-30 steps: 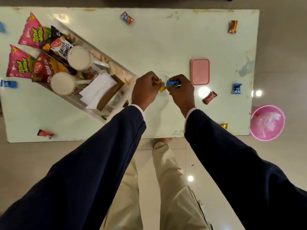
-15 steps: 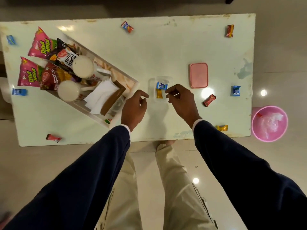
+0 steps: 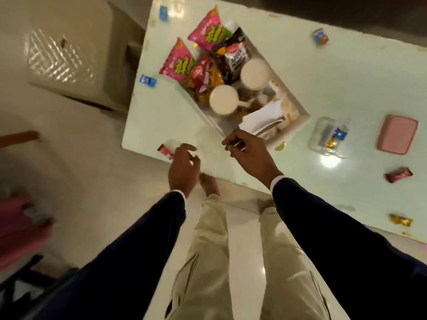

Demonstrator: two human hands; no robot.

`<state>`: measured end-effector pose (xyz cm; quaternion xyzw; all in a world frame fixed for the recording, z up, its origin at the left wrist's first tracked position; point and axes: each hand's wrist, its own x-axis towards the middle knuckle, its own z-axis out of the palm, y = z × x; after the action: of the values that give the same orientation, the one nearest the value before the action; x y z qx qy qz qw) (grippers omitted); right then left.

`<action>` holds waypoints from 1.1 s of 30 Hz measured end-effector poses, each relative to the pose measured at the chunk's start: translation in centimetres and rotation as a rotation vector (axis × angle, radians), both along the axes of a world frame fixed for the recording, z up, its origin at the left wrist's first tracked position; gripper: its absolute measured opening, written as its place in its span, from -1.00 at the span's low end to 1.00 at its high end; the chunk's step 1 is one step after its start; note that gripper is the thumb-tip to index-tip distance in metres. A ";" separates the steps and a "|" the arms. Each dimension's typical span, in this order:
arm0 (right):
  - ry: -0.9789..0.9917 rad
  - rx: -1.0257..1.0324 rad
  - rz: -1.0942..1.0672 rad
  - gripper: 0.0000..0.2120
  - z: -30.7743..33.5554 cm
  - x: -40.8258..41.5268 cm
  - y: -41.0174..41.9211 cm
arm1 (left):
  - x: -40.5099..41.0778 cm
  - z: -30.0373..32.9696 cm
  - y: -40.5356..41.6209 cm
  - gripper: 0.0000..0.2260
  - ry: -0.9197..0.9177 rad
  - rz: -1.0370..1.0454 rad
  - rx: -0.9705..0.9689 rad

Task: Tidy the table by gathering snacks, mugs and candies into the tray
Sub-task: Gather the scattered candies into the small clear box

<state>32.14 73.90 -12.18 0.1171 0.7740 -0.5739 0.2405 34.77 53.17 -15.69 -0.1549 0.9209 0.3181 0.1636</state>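
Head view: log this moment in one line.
left hand: reaching red candy at table edge, not gripped | right hand: empty, beside tray | clear box: two candies inside

My left hand point(image 3: 183, 168) covers the near end of the red candy point(image 3: 165, 150), and blur smears my fingertips so I can't tell whether they touch it. My right hand point(image 3: 249, 153) hides the tray's point(image 3: 300, 109) near corner. The snack packets' point(image 3: 208, 72) print is too blurred to read. The table point(image 3: 346, 77) runs off the right edge.
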 end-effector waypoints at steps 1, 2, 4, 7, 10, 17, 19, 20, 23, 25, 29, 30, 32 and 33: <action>-0.006 0.009 0.040 -0.79 -0.5 -0.5 -1.7 | -0.4 -0.6 -2.1 -0.77 -0.033 0.063 -0.030; -0.016 0.016 0.073 -0.79 -0.9 -1.0 -3.3 | -0.9 -1.3 -4.0 -0.74 -0.063 0.109 -0.058; -0.042 0.026 0.118 -0.78 -1.7 -1.9 -6.4 | -2.0 -2.3 -7.1 -0.67 -0.146 0.165 -0.121; -0.079 0.060 0.173 -0.78 -2.8 -3.3 -10.4 | -3.5 -3.5 -9.6 -0.63 -0.248 0.182 -0.146; -0.058 0.166 0.250 -0.78 -4.2 -5.8 -14.1 | -4.8 -4.9 -10.9 -0.71 -0.227 0.201 0.001; 0.244 0.439 0.499 -0.57 -5.7 -16.1 -21.3 | -6.3 -6.0 -12.4 -0.85 -0.071 0.141 0.197; 0.302 0.547 0.559 -0.50 -6.3 -18.9 -23.6 | -7.0 -6.2 -13.9 -0.90 -0.032 0.216 0.256; 0.338 0.598 0.577 -0.47 -6.5 -20.0 -24.1 | -7.2 -6.0 -14.3 -0.92 -0.017 0.236 0.277; 0.421 0.832 0.712 -0.47 -7.6 -23.0 -26.2 | -8.1 -5.5 -16.3 -0.91 0.042 0.351 0.353; 0.407 0.962 0.808 -0.47 -8.2 -24.4 -27.1 | -8.5 -5.3 -17.4 -0.90 0.058 0.436 0.406; 0.364 0.912 0.826 -0.59 -9.0 -24.5 -26.9 | -9.1 -4.7 -18.3 -0.86 0.046 0.563 0.518; 0.348 0.866 0.829 -0.65 -9.0 -23.8 -26.5 | -9.2 -4.5 -18.2 -0.84 0.050 0.582 0.547; 0.267 0.677 0.748 -0.77 -8.7 -22.1 -25.1 | -9.5 -3.8 -17.5 -0.80 0.062 0.593 0.593; 0.212 0.558 0.655 -0.81 -8.4 -21.2 -24.1 | -9.6 -3.5 -17.0 -0.78 0.070 0.579 0.604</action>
<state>10.97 49.76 -20.54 -0.1336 0.9159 -0.2455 0.2883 25.14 36.20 -19.15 -0.3414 0.7098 0.6117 0.0740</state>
